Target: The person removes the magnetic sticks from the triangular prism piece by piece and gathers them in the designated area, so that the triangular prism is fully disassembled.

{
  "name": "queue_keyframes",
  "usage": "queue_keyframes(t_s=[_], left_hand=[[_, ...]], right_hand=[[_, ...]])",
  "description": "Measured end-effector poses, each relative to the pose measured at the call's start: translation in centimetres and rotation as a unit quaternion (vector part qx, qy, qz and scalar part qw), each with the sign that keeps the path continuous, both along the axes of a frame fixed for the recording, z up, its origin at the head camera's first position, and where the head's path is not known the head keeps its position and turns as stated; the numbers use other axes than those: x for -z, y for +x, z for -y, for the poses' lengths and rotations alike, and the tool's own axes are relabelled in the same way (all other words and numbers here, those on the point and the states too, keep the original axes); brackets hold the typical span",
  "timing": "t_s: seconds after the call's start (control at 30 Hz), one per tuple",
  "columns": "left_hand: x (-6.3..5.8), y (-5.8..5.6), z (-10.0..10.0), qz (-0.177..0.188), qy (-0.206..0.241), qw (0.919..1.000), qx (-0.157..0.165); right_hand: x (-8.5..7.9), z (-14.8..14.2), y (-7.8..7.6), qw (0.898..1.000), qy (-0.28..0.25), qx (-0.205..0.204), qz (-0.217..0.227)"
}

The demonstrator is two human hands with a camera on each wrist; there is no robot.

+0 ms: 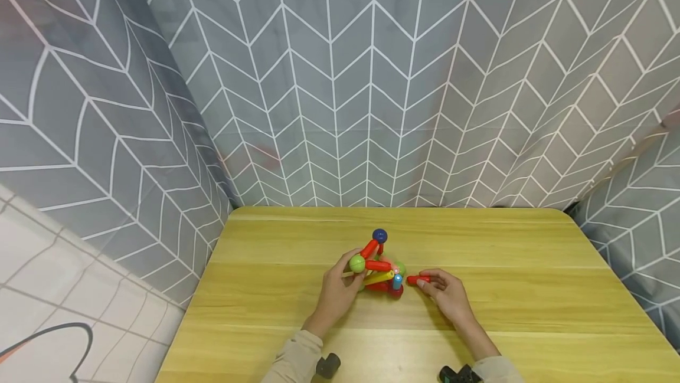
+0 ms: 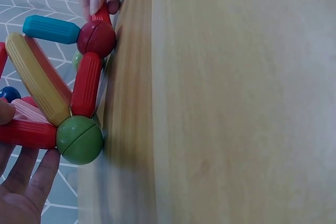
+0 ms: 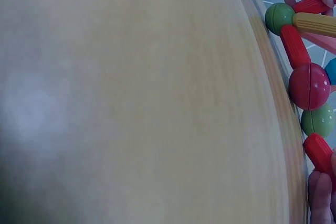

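Observation:
A construction of ribbed sticks and balls, which look like magnetic building toys, stands on the table. My left hand (image 1: pixel 336 291) grips its left side, thumb and fingers around a red stick (image 2: pixel 29 134) by a green ball (image 2: pixel 80 140). A yellow stick (image 1: pixel 379 277), a light blue stick (image 1: pixel 397 281) and a dark red ball (image 1: pixel 396 291) face the near right side. At the far top sits a dark blue ball (image 1: pixel 379 235). Just right of the construction, my right hand (image 1: pixel 447 294) pinches a loose red stick (image 3: pixel 317 149), its free end pointing at the construction, close to another green ball (image 3: pixel 318 120).
The wooden table (image 1: pixel 531 288) extends around both hands. Patterned grey curtains (image 1: pixel 350 88) hang behind and at the sides. Black wrist devices (image 1: pixel 328 365) are at both cuffs, near the front of the table.

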State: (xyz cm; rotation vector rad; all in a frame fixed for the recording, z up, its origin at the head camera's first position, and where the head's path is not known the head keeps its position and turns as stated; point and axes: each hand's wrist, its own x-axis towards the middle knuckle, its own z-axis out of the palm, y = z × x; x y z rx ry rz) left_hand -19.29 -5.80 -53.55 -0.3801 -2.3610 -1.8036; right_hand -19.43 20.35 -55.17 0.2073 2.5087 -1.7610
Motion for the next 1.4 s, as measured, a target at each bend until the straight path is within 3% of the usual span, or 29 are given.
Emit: queue_keyframes(t_s=[0.23, 0.33, 0.63, 0.93, 1.13, 1.27, 1.4], left_hand=[[0.3, -0.1, 0.2, -0.005, 0.0, 1.0, -0.006], [0.4, -0.1, 0.3, -0.007, -0.001, 0.9999, -0.011], [0.7, -0.1, 0.4, -0.005, -0.006, 0.9999, -0.012], [0.5, 0.0, 0.4, -0.001, -0.007, 0.9999, -0.015], [0.6, -0.1, 0.3, -0.004, 0.0, 0.9999, -0.012], [0.4, -0.1, 0.3, -0.005, -0.003, 0.9999, -0.014], [0.2, -0.1, 0.5, 0.003, -0.008, 0.9999, -0.014]], right_hand=[[0.2, -0.4, -0.3, 0.993, 0.11, -0.002, -0.043], [0.0, -0.5, -0.3, 0.989, 0.134, -0.006, -0.061], [-0.4, 0.1, -0.9, 0.985, 0.14, -0.013, -0.098], [-1.6, 3.0, -2.4, 0.971, 0.178, -0.088, -0.136], [-1.6, 3.5, -2.8, 0.964, 0.203, -0.099, -0.141], [-1.9, 3.3, -3.0, 0.966, 0.192, -0.095, -0.142], [-2.8, 3.1, -3.3, 0.975, 0.151, -0.086, -0.136]])
